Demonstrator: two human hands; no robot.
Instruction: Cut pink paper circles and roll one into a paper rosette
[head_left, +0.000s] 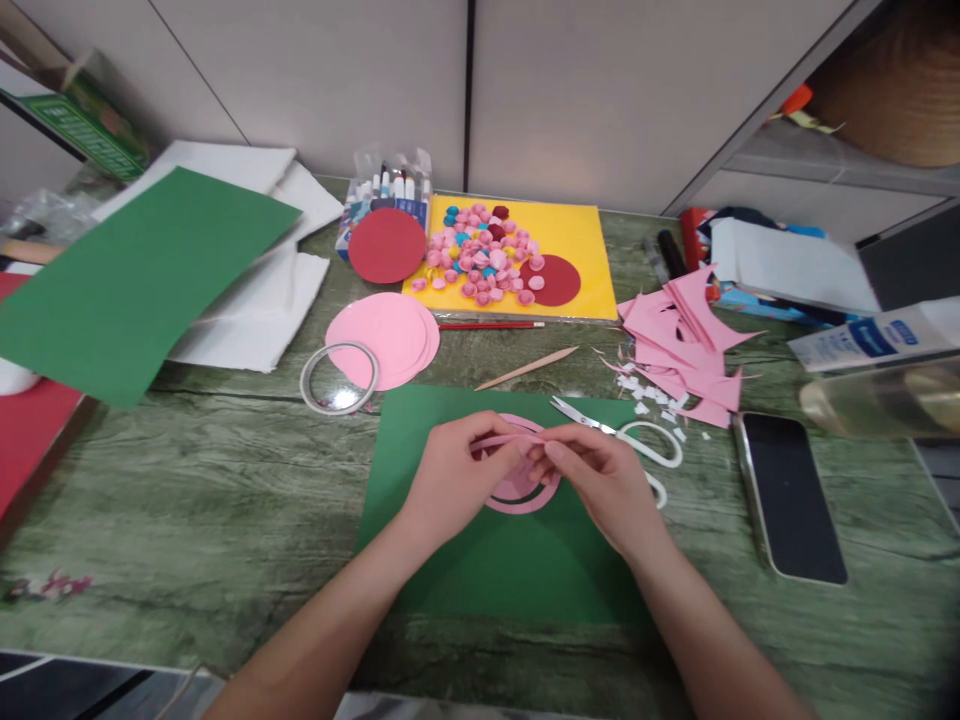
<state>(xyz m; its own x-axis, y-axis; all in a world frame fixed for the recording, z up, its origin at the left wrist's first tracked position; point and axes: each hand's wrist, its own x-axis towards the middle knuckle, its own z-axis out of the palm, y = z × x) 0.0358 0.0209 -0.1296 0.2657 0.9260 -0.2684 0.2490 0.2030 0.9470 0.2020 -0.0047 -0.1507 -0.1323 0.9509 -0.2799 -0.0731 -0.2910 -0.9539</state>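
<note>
Above a green sheet (510, 580), the person's left hand (450, 465) and right hand (611, 480) meet, thumbs and fingers pinched close on a narrow pink strip (495, 440). It passes between the left thumb and forefinger to the right fingertips. Just beneath that grip lies a pink paper ring (517, 507), partly covered by the fingers. White-handled scissors (619, 434) rest beside the right hand. Beyond, a tape roll (306, 380) overlaps pink circles (382, 335); farther back, small paper curls (480, 255) crowd a yellow sheet (585, 235).
</note>
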